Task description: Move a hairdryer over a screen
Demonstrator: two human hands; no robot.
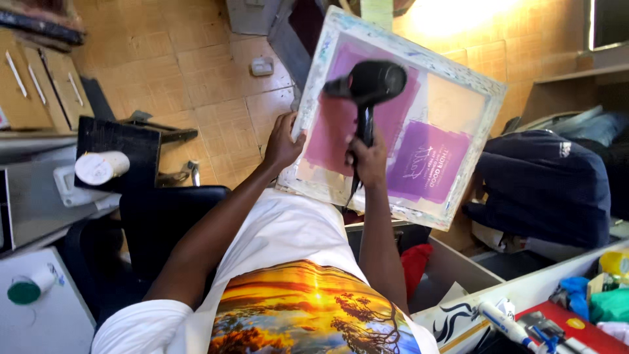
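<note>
Mid-drying: gripped frame (488, 88) edge at nine o'clock with left hand (283, 141), right hand (368, 160) clenched round dryer (367, 85), sweeping needed next.

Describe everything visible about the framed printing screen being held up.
The printing screen is a rectangular frame, apparently wood, its whitish paint stained and chipped. The stretched mesh shows pink and purple patches, one purple block carrying a pale design. It is tilted, held upright above the floor. The left hand grips its left edge; the right hand aims a black hair dryer at the mesh. Whether the dryer touches the mesh cannot be told.
</note>
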